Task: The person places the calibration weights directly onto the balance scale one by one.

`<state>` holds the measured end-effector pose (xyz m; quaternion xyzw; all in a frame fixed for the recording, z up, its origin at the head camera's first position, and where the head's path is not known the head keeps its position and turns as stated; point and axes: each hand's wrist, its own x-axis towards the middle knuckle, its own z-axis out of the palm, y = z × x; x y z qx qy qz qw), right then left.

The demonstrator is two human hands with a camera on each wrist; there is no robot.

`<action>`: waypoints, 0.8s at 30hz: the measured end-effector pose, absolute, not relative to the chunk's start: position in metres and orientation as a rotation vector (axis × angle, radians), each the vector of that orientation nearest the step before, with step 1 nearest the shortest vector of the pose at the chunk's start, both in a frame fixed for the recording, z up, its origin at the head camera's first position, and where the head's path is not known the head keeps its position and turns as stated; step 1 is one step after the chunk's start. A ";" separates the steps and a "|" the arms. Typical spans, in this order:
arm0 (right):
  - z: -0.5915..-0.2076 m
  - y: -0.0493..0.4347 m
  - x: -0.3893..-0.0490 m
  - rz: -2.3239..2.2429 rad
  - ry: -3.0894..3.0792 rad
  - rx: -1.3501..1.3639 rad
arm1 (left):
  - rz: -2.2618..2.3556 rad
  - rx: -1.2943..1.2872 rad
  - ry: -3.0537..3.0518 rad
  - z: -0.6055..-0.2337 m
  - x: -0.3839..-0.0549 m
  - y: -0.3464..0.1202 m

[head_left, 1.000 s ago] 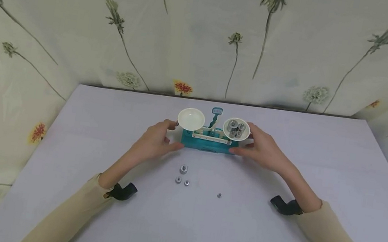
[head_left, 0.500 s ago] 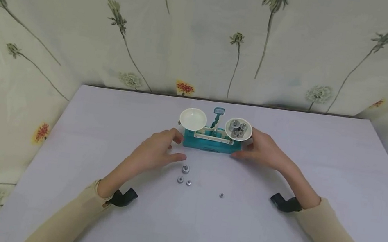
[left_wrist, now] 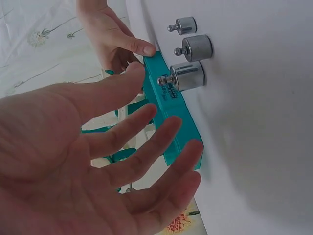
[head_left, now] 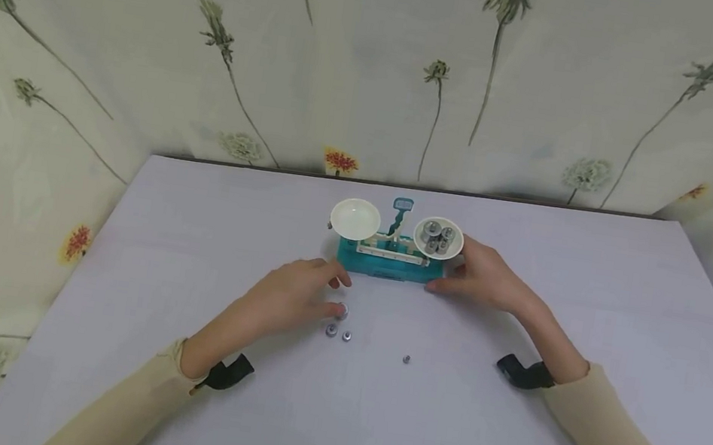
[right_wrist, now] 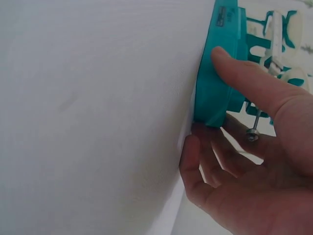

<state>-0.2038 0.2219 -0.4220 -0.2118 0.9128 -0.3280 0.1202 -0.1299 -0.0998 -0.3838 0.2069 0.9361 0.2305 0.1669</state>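
A teal balance scale (head_left: 389,267) with two white pans stands near the back of the table. Its left pan (head_left: 354,220) is bare; several metal weights (head_left: 438,239) sit in the right pan (head_left: 458,244). My right hand (head_left: 489,275) grips the right end of the base, thumb on the front face and fingers behind, as the right wrist view shows. In front of the scale, my left hand (head_left: 291,295) reaches with spread fingers, thumb tip overlapping the largest loose weight (left_wrist: 190,77) in the head view. Two smaller weights, a medium one (left_wrist: 198,48) and a small one (left_wrist: 186,25), stand beside it.
Apart from that group, a tiny weight (head_left: 406,359) stands farther right on the white table (head_left: 436,431). A flower-patterned cloth (head_left: 362,86) hangs behind the table's back edge. Black wrist mounts (head_left: 523,373) stick out from both sleeves.
My left hand has let go of the scale's left end and come forward, down to the largest loose weight. My right hand stays on the base. The view has shifted slightly.
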 end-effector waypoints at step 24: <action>-0.424 0.224 -0.201 -0.946 2.689 -0.678 | 0.504 0.695 2.690 -0.401 -0.126 -0.086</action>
